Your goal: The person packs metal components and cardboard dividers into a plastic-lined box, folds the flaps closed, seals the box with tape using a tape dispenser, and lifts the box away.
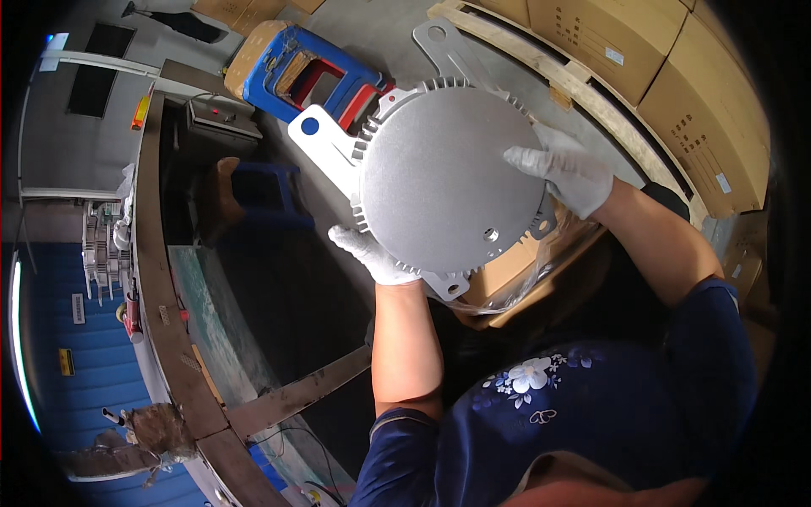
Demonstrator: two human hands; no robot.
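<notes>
Between my two gloved hands is a large round grey metal housing (448, 173) with cooling fins round its edge. Flat mounting arms stick out from it, one at the upper left with a round hole and one at the top. My left hand (376, 256) grips the lower left rim, its thumb standing up beside the fins. On the right side, my right hand (568, 167) is closed on the rim, with its thumb on the flat face. My other fingers are hidden behind the housing. Below it sits an open cardboard box (507, 275) with clear plastic film.
Blue stools (325, 80) stand beyond the housing. Large cardboard boxes (621, 42) rest on a wooden pallet (583, 80) at the upper right. A brown metal frame (156, 253) runs along the left, with a stack of finned metal parts (106, 245) beside it.
</notes>
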